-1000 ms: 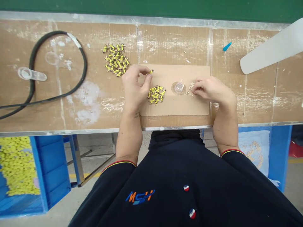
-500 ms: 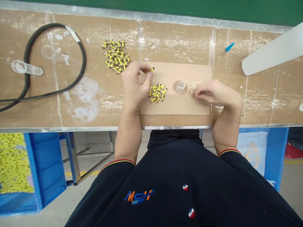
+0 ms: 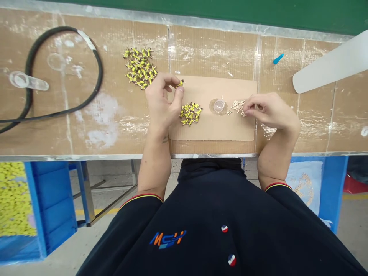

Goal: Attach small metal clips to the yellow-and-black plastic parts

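My left hand (image 3: 161, 100) pinches a small yellow insulated terminal (image 3: 180, 83) between thumb and forefinger, above a cardboard sheet (image 3: 212, 130). A heap of similar yellow terminals (image 3: 190, 114) lies on the sheet just right of that hand. A larger heap (image 3: 140, 67) sits on the bench beyond the sheet's corner. My right hand (image 3: 268, 111) has its fingertips at a pile of small beige metal pieces (image 3: 238, 106), with nothing visibly held. Left of that pile stands a small clear plastic cup (image 3: 219, 105).
On the cardboard-covered bench lie a black cable loop (image 3: 100, 69), a clear plastic scoop (image 3: 27, 81), a blue pointed piece (image 3: 278, 59) and a white plastic blade (image 3: 330, 67). Below the bench edge stand blue crates holding yellow parts (image 3: 14, 199) and beige parts (image 3: 304, 184).
My right hand has shifted right and slightly up, showing more of the beige pile. My left hand still holds the yellow terminal. The whole view has drifted slightly.
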A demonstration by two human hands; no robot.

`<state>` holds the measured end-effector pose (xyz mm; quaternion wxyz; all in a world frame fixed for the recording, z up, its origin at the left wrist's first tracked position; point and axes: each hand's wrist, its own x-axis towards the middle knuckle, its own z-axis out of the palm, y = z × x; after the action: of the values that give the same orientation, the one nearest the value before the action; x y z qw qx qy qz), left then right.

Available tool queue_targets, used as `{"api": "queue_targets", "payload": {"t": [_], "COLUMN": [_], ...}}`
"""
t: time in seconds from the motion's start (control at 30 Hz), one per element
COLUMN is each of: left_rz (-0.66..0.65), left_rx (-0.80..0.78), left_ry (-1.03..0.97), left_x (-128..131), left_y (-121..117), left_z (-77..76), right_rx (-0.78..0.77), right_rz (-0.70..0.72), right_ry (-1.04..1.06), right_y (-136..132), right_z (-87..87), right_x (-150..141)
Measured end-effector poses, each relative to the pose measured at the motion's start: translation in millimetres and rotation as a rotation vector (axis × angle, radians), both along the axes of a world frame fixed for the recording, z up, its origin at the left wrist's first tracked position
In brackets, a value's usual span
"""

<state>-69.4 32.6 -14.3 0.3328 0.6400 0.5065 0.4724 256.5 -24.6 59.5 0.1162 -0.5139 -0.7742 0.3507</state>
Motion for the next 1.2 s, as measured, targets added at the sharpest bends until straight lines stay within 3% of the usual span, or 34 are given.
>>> {"api": "queue_targets", "payload": {"t": [0.1,0.2,0.43,0.57,0.73,0.87,1.2], "left_rz": [0.02,-0.062,-0.445,-0.521,-0.517,-0.513,-0.458], "left_rx": [-0.121,-0.155,0.158,0.151,0.121,0.124,0.056], "left_ry": [-0.131,-0.246,-0.302,-0.327,-0.365,-0.372,-0.39], "left_x": [10,23,48,56,59,60,64], "left_y": [-10,-23,-40,-44,-45,-45,-48], "left_z": [4.1,7.1,11.6,17.1,17.6,18.2,17.1], "right_rx": [0.16,0.281,0.438,0.45,0.581,0.647,0.548], "right_rz": [-0.174,-0.291,-0.238,-0.179,-0.111,-0.165,-0.137], "right_ry": [0.11,0.247,0.665,0.628,0.539,0.516,0.475], "right_y": [-3,-5,-3,-7,-8,-8,-9], "right_z": [1.9,-3.7,-27.0,-28.2,-28.2,-29.1,-28.7], "right_x": [-7,-23,-55,-66,-73,-77,-76]}}
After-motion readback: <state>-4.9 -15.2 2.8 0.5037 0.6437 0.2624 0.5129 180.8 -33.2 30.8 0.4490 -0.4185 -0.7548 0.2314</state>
